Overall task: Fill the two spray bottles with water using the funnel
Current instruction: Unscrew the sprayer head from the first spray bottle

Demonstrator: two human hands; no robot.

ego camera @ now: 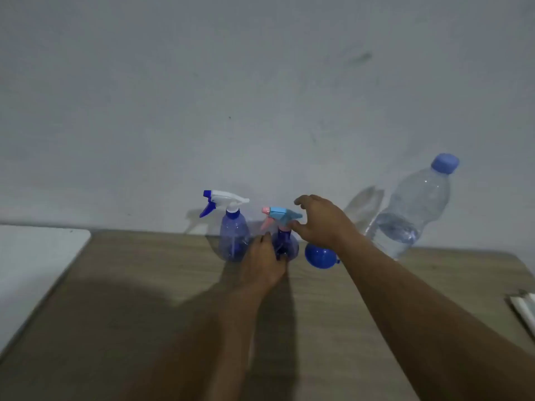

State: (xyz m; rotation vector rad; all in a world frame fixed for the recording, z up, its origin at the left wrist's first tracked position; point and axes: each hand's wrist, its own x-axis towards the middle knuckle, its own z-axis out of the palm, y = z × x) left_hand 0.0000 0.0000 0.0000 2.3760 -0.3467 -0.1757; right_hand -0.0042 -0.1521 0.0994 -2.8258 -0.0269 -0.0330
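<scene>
Both reach forward: left hand [262, 263] grips pink-trigger bottle [290, 245], right hand [318, 224] arches above.

Head-worn camera, looking forward-down — table [144, 273] close, wall [260, 96] beyond

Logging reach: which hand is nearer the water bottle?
Right. The right hand is left of the water bottle, at the pink-trigger sprayer; the left hand grips it, farther left.
</scene>
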